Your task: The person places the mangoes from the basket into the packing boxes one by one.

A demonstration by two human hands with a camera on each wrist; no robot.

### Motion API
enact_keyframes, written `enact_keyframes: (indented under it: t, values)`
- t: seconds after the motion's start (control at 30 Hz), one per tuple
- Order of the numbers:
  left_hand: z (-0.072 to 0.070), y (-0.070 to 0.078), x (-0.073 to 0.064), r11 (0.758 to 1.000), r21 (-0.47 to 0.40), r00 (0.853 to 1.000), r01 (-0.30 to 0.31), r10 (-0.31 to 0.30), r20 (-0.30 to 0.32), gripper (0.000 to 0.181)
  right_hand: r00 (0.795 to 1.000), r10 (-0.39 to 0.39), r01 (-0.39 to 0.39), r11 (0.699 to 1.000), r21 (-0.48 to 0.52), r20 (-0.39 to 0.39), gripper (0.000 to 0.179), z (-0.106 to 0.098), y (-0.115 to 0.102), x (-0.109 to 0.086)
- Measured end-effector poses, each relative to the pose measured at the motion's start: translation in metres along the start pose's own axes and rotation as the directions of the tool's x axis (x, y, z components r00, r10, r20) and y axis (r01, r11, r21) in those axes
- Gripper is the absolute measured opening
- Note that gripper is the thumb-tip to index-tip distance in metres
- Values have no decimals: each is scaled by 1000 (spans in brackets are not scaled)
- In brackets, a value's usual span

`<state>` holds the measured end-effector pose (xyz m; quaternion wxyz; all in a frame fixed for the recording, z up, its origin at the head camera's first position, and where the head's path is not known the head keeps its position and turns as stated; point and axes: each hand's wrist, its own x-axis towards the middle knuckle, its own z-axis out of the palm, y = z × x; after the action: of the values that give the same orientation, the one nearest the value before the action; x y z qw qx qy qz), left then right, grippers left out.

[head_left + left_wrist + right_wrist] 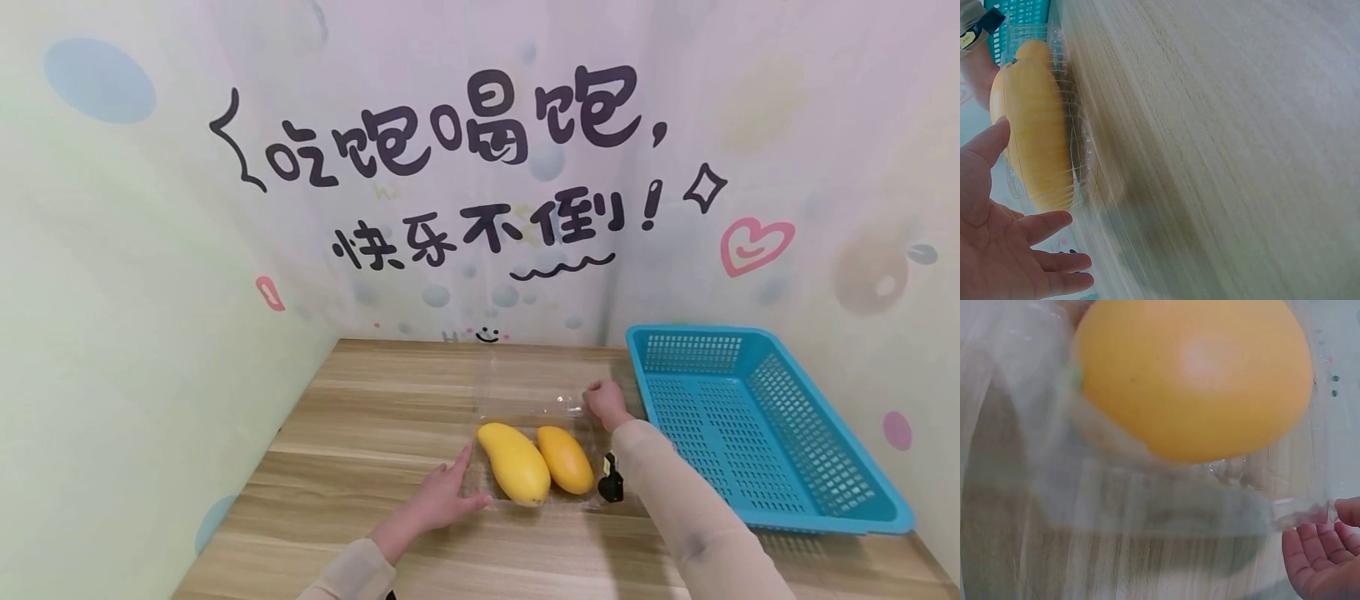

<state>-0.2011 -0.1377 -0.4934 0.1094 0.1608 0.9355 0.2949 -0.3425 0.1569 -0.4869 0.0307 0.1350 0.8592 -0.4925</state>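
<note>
Two yellow mangoes lie side by side in a clear plastic clamshell box on the table; the larger mango is on the left, the smaller mango on the right. Behind them the see-through lid is folded back. My left hand is at the box's left side, fingers spread and fairly straight, thumb by the front corner. In the left wrist view its palm shows nothing held. My right hand pinches the clear plastic edge near the lid's right side, with thumb and fingers visible in the right wrist view.
A blue perforated plastic basket stands to the right, close to my right forearm. A black device is at my right wrist. The wood-grain table meets a printed wall covering at the back and sides.
</note>
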Motion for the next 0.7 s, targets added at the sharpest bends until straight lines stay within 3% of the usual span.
enact_keyframes:
  t: [0.1, 0.2, 0.23, 0.33, 0.43, 0.47, 0.7]
  values:
    - [0, 0, 0, 1000, -5, 1000, 3, -3, -3, 88, 1000, -20, 20, 999, 29, -14, 22, 1, -2, 0]
    - [0, 1, -1, 1000, -9, 1000, 4, -4, -5, 88, 1000, -15, 16, 997, 77, -11, 25, 4, 3, 11]
    - [0, 1, -1, 1000, -9, 1000, 3, -3, -6, 88, 998, -51, 53, 993, 110, -20, 25, 6, 12, 22]
    - [0, 1, 0, 1000, -5, 1000, 2, -2, -6, 88, 998, -63, 64, 984, 169, -11, 32, 6, 12, 28]
    - [0, 1, 0, 1000, 2, 1000, 1, -1, -7, 88, 996, -88, 89, 973, 215, -16, 37, 2, 0, 18]
    - [0, 1, 0, 1000, 4, 1000, 1, -1, -7, 88, 998, -58, 58, 976, 212, -7, 39, -2, -13, 6]
    - [0, 1, 0, 1000, 1, 1000, -6, 6, -13, 88, 996, -89, 94, 974, 208, -31, 37, -20, -41, -8]
